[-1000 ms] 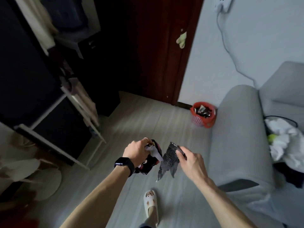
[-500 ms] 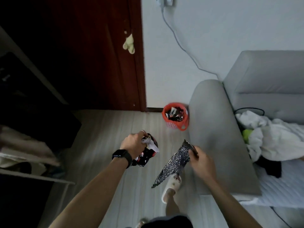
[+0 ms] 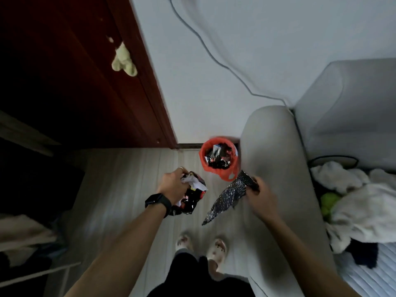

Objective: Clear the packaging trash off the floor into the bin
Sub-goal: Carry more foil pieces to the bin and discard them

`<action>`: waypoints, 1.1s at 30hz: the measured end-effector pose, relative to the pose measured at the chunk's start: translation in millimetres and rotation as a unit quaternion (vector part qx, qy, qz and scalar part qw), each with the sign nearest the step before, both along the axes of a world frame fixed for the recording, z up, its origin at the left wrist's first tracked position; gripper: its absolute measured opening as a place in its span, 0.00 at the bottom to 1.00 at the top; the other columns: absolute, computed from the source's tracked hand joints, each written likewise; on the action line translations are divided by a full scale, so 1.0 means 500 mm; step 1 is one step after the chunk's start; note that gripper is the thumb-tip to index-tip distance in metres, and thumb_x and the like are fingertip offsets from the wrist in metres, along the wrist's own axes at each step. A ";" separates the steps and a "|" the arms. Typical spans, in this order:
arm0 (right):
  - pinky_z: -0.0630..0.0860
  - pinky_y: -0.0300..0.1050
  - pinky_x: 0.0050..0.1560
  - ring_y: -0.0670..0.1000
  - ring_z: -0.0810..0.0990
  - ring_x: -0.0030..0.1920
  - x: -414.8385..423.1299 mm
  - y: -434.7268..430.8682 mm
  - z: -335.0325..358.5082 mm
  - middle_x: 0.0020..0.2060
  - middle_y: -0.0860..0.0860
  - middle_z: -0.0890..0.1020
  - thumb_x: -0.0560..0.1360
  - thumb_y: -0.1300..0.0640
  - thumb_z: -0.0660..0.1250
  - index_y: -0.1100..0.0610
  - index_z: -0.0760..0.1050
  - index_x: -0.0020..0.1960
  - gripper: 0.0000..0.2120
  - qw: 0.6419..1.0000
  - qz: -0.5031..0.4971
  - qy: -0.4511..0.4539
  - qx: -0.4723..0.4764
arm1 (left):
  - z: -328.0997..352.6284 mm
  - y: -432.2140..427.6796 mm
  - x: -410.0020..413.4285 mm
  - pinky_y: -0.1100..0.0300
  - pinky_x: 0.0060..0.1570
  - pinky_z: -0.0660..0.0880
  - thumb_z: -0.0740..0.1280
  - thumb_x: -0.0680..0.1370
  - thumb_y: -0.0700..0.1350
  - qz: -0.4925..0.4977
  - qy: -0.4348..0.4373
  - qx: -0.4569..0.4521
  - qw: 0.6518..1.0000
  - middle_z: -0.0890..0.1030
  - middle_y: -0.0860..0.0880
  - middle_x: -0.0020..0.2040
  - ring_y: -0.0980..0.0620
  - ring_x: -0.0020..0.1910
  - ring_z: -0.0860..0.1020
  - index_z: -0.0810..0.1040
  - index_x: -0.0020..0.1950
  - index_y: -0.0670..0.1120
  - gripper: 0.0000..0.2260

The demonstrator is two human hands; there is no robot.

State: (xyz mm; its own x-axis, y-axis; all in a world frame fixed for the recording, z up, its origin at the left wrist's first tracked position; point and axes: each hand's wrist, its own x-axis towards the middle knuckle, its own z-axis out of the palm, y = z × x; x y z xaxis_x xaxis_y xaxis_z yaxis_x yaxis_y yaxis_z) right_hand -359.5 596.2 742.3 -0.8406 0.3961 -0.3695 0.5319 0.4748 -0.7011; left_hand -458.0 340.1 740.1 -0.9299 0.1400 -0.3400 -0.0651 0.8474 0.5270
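The floor [image 3: 120,189] is pale planking that runs up to a white wall [image 3: 235,50] and, on the left, to a dark red door [image 3: 85,82] with a pale green soft thing [image 3: 124,61] hanging on it. A grey cable [image 3: 205,46] trails down the wall and passes behind the sofa [image 3: 276,168], whose grey arm fills the right of the view. A heap of white clothes [image 3: 360,202] lies on its seat. The red bin [image 3: 202,157] stands on the floor in the corner, against the wall and just beside the sofa arm, with dark crumpled trash inside. The left hand [image 3: 174,186], a black watch [image 3: 157,202] on its wrist, grips a wad of black, red and white wrappers [image 3: 192,200] in the air near the bin. The right hand [image 3: 260,200] pinches the top of a dark speckled bag [image 3: 227,197], which hangs slantwise above the floor, its upper end close to the bin's front rim. Two pale slippers [image 3: 218,247] stand on the planks below the hands. The far left of the room is too dark to make out
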 end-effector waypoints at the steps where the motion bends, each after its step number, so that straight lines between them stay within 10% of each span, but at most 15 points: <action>1: 0.68 0.42 0.47 0.49 0.77 0.45 -0.024 0.008 -0.004 0.46 0.46 0.79 0.78 0.55 0.66 0.48 0.76 0.59 0.10 1.000 -0.004 -0.006 0.000 | -0.013 0.009 -0.022 0.56 0.35 0.80 0.64 0.74 0.44 0.007 -0.012 0.006 1.000 0.82 0.48 0.40 0.48 0.36 0.80 0.77 0.53 0.52 0.09; 17: 0.64 0.33 0.34 0.44 0.73 0.36 -0.490 0.102 -0.375 0.38 0.43 0.76 0.74 0.63 0.66 0.48 0.71 0.50 0.11 0.997 0.006 -0.061 0.045 | -0.446 0.219 -0.458 0.49 0.42 0.77 0.64 0.75 0.42 0.059 -0.075 0.035 0.995 0.76 0.45 0.52 0.44 0.43 0.77 0.70 0.51 0.46 0.06; 26: 0.73 0.44 0.53 0.53 0.72 0.65 -0.632 0.154 -0.878 0.66 0.48 0.74 0.71 0.62 0.71 0.51 0.75 0.58 0.17 0.958 0.200 -0.032 0.204 | -0.945 0.348 -0.577 0.53 0.41 0.73 0.61 0.80 0.41 0.041 -0.035 0.027 0.998 0.68 0.45 0.67 0.38 0.53 0.76 0.68 0.64 0.41 0.13; 33: 0.68 0.61 0.68 0.66 0.65 0.71 -0.685 0.208 -1.190 0.76 0.57 0.63 0.71 0.58 0.73 0.52 0.83 0.52 0.10 0.888 0.374 -0.018 0.267 | -1.222 0.382 -0.578 0.42 0.50 0.77 0.58 0.79 0.45 -0.227 0.049 -0.094 0.968 0.57 0.46 0.78 0.40 0.62 0.72 0.65 0.71 0.44 0.20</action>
